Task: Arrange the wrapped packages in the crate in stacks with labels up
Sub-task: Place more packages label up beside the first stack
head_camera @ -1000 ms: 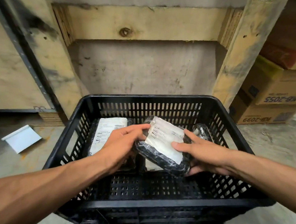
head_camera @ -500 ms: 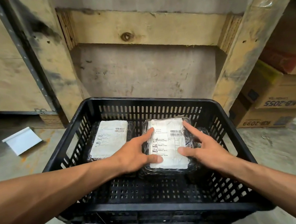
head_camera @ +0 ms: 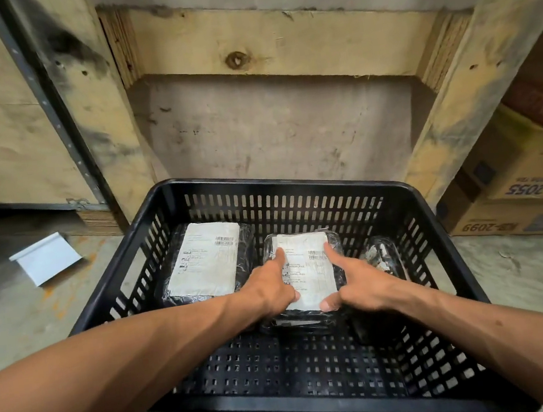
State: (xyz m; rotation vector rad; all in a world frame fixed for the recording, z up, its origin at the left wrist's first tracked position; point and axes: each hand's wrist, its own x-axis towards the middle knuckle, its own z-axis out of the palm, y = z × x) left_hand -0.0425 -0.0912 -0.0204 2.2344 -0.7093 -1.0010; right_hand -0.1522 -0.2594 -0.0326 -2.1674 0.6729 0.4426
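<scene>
While both forearms reach into the crate (head_camera: 281, 183), the left hand (head_camera: 267, 292) and right hand (head_camera: 359, 284) press spread fingers flat on the middle package (head_camera: 308, 270), label up.

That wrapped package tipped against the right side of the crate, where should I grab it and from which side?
Probably by its two long edges, coming down from above with the right hand. The tilted package stands on edge between the middle package and the crate wall, so only its upper edge is open. Its flat faces look blocked, and its label side cannot be told.
</scene>
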